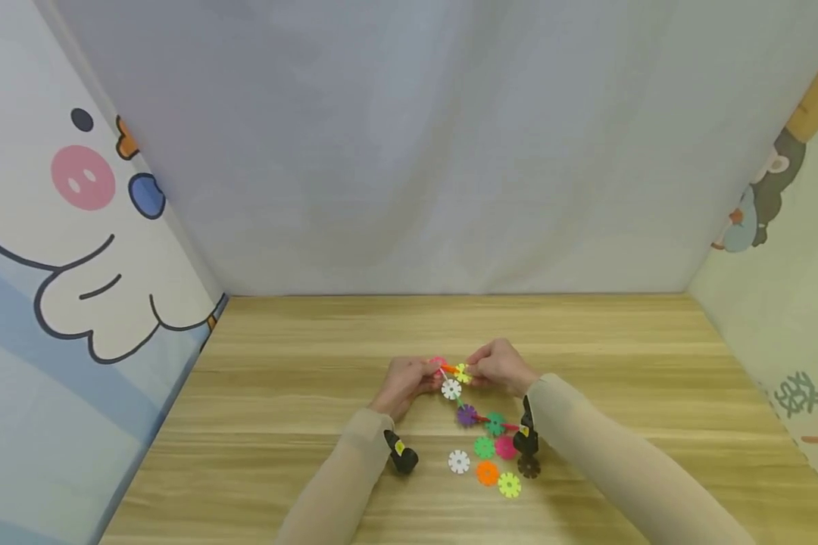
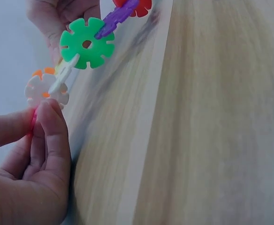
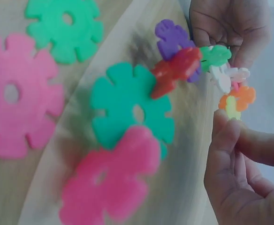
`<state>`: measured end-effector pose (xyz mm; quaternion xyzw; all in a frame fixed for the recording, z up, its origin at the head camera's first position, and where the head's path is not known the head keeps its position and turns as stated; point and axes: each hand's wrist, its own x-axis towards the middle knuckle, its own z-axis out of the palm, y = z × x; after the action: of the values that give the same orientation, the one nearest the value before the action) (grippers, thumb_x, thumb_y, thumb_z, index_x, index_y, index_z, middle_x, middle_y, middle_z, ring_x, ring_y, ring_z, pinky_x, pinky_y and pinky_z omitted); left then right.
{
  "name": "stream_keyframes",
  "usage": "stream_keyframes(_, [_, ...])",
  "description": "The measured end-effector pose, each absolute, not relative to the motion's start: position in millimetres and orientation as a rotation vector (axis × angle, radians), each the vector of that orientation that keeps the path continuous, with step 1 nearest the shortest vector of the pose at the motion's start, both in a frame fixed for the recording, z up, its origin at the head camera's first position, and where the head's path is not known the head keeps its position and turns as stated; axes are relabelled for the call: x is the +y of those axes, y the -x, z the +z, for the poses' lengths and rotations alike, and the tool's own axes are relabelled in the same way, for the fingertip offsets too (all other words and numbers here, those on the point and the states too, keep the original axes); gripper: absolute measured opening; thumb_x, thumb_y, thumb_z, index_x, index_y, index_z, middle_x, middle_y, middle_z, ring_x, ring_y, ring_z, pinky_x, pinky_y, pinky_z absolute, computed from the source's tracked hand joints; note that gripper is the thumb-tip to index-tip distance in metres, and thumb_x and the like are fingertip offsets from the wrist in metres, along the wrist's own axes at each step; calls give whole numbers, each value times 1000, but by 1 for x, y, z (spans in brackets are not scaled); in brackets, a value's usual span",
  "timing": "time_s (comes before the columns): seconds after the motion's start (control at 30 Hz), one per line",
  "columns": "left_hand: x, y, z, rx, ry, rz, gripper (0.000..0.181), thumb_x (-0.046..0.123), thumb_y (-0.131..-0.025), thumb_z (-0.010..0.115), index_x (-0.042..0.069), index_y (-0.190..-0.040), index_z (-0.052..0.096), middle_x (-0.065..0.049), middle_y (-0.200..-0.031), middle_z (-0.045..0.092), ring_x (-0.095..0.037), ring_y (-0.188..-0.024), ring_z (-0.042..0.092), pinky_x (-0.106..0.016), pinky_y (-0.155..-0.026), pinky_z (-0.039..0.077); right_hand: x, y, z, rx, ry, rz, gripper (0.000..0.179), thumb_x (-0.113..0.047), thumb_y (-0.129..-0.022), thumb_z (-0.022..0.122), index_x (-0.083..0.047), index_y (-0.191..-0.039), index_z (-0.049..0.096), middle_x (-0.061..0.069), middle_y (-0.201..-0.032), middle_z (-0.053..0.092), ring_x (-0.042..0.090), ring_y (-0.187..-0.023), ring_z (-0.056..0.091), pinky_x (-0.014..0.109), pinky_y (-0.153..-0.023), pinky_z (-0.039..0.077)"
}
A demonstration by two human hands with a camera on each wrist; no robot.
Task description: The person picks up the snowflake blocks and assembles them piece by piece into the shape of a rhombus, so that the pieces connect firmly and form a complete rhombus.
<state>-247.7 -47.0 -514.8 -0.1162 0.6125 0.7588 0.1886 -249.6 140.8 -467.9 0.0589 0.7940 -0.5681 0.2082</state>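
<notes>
Both hands hold up a chain of notched plastic snowflake discs above the table. My left hand (image 1: pixel 407 381) pinches a pink disc (image 1: pixel 438 365) between thumb and fingers at the chain's upper part. My right hand (image 1: pixel 503 366) pinches a yellow disc (image 3: pixel 232 108), which sits against an orange disc (image 3: pixel 244 98). From there the chain runs through a white disc (image 1: pixel 451 389), a green disc (image 2: pixel 87 43), a purple disc (image 1: pixel 466 415), a red disc (image 3: pixel 177 70) and a teal disc (image 3: pixel 127 105) to a pink end disc (image 3: pixel 111 180).
Near the right forearm lie several loose discs on the wooden table (image 1: pixel 279 424): green (image 1: pixel 484 447), pink (image 1: pixel 506 446), white (image 1: pixel 459 462), orange (image 1: pixel 487 473), yellow-green (image 1: pixel 509 485) and dark brown (image 1: pixel 529 466). A pale curtain (image 1: pixel 395 151) hangs behind the table.
</notes>
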Motion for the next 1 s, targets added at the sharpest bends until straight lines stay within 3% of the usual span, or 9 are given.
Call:
stream_keyframes(0.43, [-55, 242, -513, 1825, 141, 2105, 17, 5, -87, 67, -11, -93, 66, -15, -79, 67, -17, -67, 65, -30, -68, 55, 148, 247, -467, 2252, -3, -1527, 17, 2, -84, 68, 9, -100, 66, 12, -78, 68, 19, -62, 63, 27, -55, 50])
stream_keyframes(0.73, [-51, 248, -502, 1880, 93, 2088, 23, 10, -85, 72, -8, -99, 68, -14, -89, 67, -20, -76, 66, -33, -76, 54, 156, 260, -461, 2259, 87, -1494, 19, 2, -87, 64, 10, -104, 66, 12, -78, 68, 21, -67, 63, 31, -61, 52])
stream_keyframes(1.0, [-49, 243, -504, 1982, 80, 1985, 21, 15, -83, 75, -4, -93, 71, -10, -87, 67, -15, -71, 62, -32, -73, 54, 156, 259, -469, 2240, 139, -1480, 17, -1, -90, 62, 5, -104, 69, 10, -78, 67, 17, -60, 55, 29, -56, 47])
